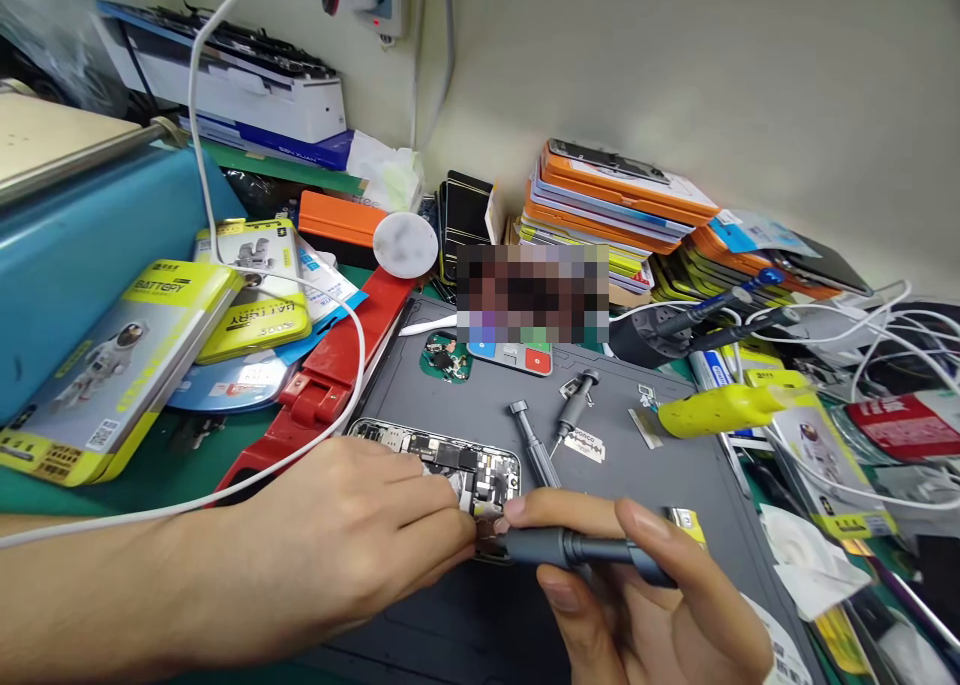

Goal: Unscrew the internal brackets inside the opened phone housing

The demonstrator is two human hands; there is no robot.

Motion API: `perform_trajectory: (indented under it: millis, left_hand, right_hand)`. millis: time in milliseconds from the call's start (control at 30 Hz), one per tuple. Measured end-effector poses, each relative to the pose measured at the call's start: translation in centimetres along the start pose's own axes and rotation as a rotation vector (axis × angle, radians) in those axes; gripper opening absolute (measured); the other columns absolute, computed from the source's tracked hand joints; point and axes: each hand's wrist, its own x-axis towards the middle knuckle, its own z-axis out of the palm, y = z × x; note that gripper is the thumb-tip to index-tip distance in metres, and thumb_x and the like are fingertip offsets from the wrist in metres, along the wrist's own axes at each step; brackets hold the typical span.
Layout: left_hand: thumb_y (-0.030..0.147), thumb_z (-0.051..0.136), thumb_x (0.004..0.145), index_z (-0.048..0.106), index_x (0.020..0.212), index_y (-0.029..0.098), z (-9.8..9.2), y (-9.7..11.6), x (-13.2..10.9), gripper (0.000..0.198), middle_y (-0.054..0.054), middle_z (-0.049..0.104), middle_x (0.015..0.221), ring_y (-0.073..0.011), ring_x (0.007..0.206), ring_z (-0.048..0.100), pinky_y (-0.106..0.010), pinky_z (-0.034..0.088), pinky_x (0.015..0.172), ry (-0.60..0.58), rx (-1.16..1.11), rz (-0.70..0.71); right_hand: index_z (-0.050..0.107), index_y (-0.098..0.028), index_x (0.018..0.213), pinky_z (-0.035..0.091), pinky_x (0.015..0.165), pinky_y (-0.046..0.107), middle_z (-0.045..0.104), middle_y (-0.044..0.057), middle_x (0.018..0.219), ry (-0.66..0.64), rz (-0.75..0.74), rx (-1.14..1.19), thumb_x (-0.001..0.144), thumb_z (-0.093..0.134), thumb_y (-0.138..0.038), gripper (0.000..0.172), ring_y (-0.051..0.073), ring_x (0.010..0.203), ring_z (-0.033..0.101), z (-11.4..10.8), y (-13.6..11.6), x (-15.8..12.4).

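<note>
An opened smartphone (499,475) lies on the grey work mat (465,625), its circuit board and inner parts exposed. My left hand (352,535) is closed over the phone's lower left part, fingers curled; its fingertips are partly hidden. In my right hand (660,585) is a dark grey screwdriver (577,548), held nearly level between thumb and fingers. It points left at the phone's lower right edge, close to my left fingertips, and its tip is hidden. Just beyond the phone lie two more screwdrivers (534,445) (576,405) and a razor blade (585,445).
A white cable (363,355) loops above my left forearm. Battery boxes (120,365) and a red clamp-like tool (315,390) lie left. Behind are stacked orange boxes (622,190) and a tool holder (637,337). At right are a yellow bottle (712,410) and tangled cables.
</note>
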Motion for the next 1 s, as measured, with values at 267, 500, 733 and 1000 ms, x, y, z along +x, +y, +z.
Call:
perform_trajectory:
  millis: [267, 500, 733, 1000]
  left_hand:
    - [0.012, 0.043, 0.118, 0.073, 0.118, 0.015, -0.2, -0.1, 0.2, 0.030, -0.004, 0.082, 0.104, -0.0174, 0.081, 0.075, -0.029, 0.060, 0.074, -0.040, -0.013, 0.069]
    - [0.015, 0.057, 0.113, 0.077, 0.116, 0.015, -0.2, -0.1, 0.0, 0.021, -0.007, 0.082, 0.130, -0.0175, 0.074, 0.072, -0.033, 0.058, 0.063, -0.138, 0.004, 0.168]
    - [0.012, 0.060, 0.108, 0.077, 0.105, 0.016, 0.3, -0.2, 0.0, 0.017, -0.005, 0.083, 0.123, -0.0173, 0.061, 0.064, -0.038, 0.050, 0.050, -0.125, -0.009, 0.148]
    - [0.013, 0.064, 0.105, 0.074, 0.100, 0.017, 0.4, 0.1, 0.1, 0.012, -0.006, 0.084, 0.115, -0.0157, 0.059, 0.061, -0.037, 0.046, 0.048, -0.111, -0.009, 0.146]
  right_hand:
    - [0.055, -0.021, 0.160, 0.077, 0.081, 0.041, 0.079, 0.009, 0.122, 0.092, -0.056, -0.107, 0.085, 0.070, 0.014, 0.085, 0.023, 0.091, 0.084, -0.4, 1.1, -0.1]
    - [0.050, -0.023, 0.164, 0.074, 0.087, 0.042, 0.071, 0.012, 0.132, 0.023, 0.020, -0.120, 0.089, 0.065, 0.012, 0.084, 0.021, 0.100, 0.082, -0.8, 1.7, 0.5]
    - [0.049, -0.023, 0.164, 0.072, 0.090, 0.038, 0.074, 0.009, 0.123, -0.066, 0.023, -0.115, 0.088, 0.065, 0.013, 0.085, 0.019, 0.103, 0.081, -1.0, 1.9, 0.4]
    - [0.047, -0.022, 0.165, 0.072, 0.091, 0.037, 0.077, 0.010, 0.122, -0.099, 0.024, -0.135, 0.089, 0.065, 0.012, 0.085, 0.020, 0.103, 0.081, -1.0, 2.0, 0.4]
